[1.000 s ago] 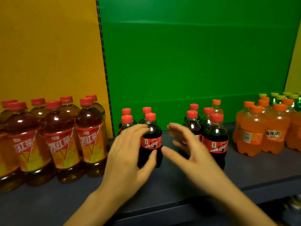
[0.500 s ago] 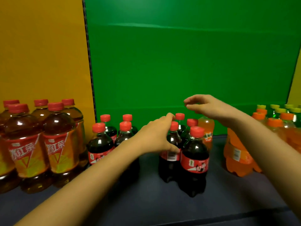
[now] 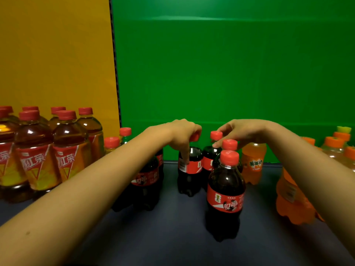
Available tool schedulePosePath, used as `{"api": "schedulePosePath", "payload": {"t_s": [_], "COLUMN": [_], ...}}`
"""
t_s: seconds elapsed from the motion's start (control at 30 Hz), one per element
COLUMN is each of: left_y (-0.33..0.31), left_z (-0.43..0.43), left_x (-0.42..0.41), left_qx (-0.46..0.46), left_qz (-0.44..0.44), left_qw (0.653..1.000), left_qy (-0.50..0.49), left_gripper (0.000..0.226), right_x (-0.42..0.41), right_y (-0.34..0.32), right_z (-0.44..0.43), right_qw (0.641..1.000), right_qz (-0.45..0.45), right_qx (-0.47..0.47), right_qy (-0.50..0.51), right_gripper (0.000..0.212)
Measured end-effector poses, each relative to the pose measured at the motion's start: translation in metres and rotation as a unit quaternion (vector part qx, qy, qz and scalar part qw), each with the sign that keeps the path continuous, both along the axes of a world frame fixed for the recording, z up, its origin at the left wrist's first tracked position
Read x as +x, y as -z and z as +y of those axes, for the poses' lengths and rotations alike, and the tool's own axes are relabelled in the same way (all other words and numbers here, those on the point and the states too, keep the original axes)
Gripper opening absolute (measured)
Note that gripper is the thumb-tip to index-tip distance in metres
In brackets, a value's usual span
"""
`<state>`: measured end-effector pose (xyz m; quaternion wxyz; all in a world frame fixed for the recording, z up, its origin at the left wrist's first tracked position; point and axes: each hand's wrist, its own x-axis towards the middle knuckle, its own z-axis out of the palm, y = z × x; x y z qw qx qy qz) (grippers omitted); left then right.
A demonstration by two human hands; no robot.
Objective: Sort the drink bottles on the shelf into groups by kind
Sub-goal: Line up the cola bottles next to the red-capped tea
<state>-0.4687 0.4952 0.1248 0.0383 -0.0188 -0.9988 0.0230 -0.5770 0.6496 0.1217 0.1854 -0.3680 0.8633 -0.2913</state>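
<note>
Behind: yellow panel (image 3: pixel 53 54) left; green panel (image 3: pixel 230 73) right; dark shelf (image 3: pixel 172 242) below.

Upright red-capped cola bottles (image 3: pixel 225 196) stand clustered between amber tea bottles (image 3: pixel 36 160) and orange soda bottles (image 3: pixel 253 164).

On the shelf (image 3: pixel 172 242), the tea bottles (image 3: pixel 38 160) crowd the far left and the soda bottles (image 3: pixel 294 200) the far right. Between them stand the colas: a left cluster (image 3: pixel 146 181) under the left forearm, a front cola bottle (image 3: pixel 225 198) nearest, and behind it a rear cola bottle (image 3: pixel 189 169) gripped from above by the left hand (image 3: pixel 182 131). Just right, the right hand (image 3: pixel 240 129) curls about the cap of the neighbouring cola bottle (image 3: pixel 208 160).
</note>
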Motion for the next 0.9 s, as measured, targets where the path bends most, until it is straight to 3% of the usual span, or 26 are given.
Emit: {"api": "schedulePosePath", "payload": {"t_s": [0.2,0.67,0.9], "left_y": [-0.006,-0.011,-0.013], "left_z": [-0.012,-0.03,-0.038], "left_x": [-0.02,-0.024,-0.024], "left_qx": [0.012,0.003,0.003], "left_qz": [-0.077,-0.079,-0.08], "left_qw": [0.997,0.997,0.997], "left_qy": [-0.023,0.008,0.015], "left_gripper": [0.061,0.046,0.044], "right_x": [-0.004,-0.002,-0.001], "right_y": [0.007,0.017,0.014], "right_z": [-0.007,-0.016,-0.023], "right_qw": [0.999,0.996,0.998], "right_qz": [0.039,0.07,0.02], "right_qx": [-0.022,-0.053,-0.041], "right_qy": [-0.002,-0.03,-0.034], "right_gripper": [0.032,0.027,0.038]}}
